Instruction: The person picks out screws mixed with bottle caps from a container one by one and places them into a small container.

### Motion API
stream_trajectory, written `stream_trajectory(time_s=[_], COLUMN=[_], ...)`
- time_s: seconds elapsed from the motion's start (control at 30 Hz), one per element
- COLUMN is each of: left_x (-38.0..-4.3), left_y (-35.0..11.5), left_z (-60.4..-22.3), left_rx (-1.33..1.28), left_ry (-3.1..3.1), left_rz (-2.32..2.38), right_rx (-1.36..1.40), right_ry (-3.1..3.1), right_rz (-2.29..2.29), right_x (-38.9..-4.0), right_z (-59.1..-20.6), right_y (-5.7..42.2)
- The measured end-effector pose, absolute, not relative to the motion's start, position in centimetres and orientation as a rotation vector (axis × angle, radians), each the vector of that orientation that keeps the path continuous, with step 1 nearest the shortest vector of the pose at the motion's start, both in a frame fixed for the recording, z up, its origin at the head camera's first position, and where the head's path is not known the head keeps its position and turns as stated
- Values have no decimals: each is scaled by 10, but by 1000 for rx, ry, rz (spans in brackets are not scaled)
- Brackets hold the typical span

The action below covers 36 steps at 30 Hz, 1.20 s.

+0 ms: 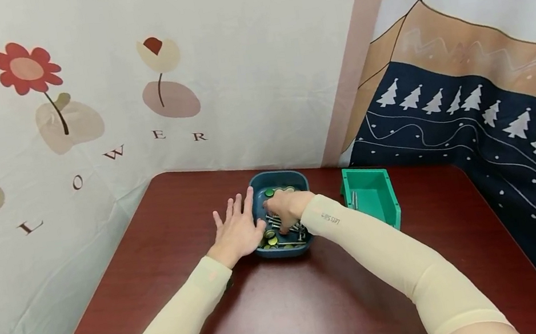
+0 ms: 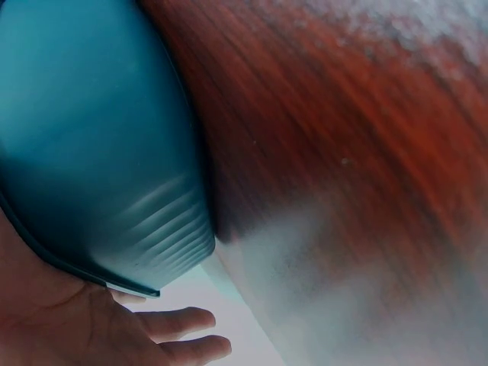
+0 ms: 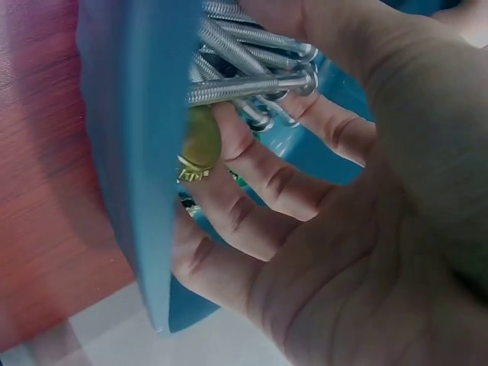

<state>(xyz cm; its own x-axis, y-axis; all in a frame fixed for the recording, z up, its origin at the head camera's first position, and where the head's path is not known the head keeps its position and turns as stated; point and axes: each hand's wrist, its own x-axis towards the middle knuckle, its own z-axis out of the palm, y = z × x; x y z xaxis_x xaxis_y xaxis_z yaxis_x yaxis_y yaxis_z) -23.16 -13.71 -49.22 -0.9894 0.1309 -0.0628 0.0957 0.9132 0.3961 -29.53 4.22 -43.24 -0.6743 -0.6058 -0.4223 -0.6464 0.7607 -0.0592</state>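
Note:
A blue bin [image 1: 286, 253] holds metal bolts [image 3: 252, 84] and bottle caps [image 3: 201, 141]. My left hand [image 1: 239, 235] lies along the bin's left side with fingers straight and spread. In the left wrist view its palm is against the rim of the blue bin [image 2: 91, 152]. My right hand [image 1: 287, 207] reaches down into the bin. In the right wrist view the fingers of my right hand [image 3: 305, 229] are spread and gently bent among the bolts and caps, the thumb beside the bolts; some fingertips are hidden behind the contents.
A green box [image 1: 371, 197] stands to the right of the bin, with a few bolts [image 1: 354, 199] at its left inside. My right sleeve [image 1: 366, 233] passes in front of it. Both containers stand on a dark red table [image 1: 280, 315] with a printed cloth [image 1: 254, 76] behind.

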Motion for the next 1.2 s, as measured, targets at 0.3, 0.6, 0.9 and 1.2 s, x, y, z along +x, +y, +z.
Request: stream_trajectory(time_s=[0.3, 0.6, 0.9, 1.2], left_x=[-234, -233, -234, -234], left_y=[-137, -138, -138, -138], left_z=[-494, -494, -493, -493], left_rx=[173, 183, 183, 186], left_ry=[2983, 2979, 2983, 2974], left_rz=[624, 617, 632, 628], right_rx=[-1029, -1081, -1107, -1156], right_ry=[2558, 2563, 2644, 2674], right_rz=[9, -146, -389, -475], right_x=[-304, -315, -321, -318], right_z=[-434, -444, -441, -432], right_y=[49, 56, 68, 81])
